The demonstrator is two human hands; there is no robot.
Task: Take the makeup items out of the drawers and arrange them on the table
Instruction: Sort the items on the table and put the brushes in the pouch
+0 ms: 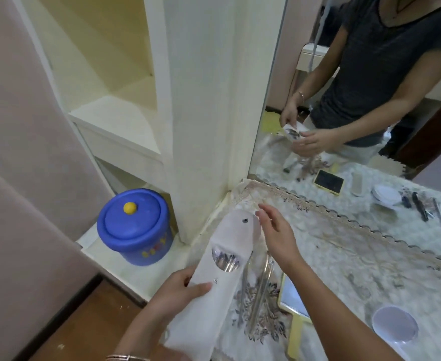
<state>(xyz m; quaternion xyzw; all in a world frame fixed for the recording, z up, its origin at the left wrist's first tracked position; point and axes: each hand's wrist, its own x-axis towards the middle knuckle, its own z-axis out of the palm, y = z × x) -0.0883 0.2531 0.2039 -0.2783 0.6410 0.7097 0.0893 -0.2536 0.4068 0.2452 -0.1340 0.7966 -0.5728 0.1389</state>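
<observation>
My left hand (180,290) grips a long white pouch (222,259) with its snap flap open, over the left edge of the dressing table (344,269). Several silver tool tips (226,259) show in the pouch's mouth. My right hand (276,233) hovers beside the flap with its fingers spread and holds nothing. Slim clear and metal sticks (259,285) lie on the lace cloth just right of the pouch.
A yellow-framed hand mirror (289,295) and a round white lid (395,325) lie on the table at the right. A wall mirror (357,100) stands behind the table. On a low shelf at the left sits a blue lidded bucket (133,227).
</observation>
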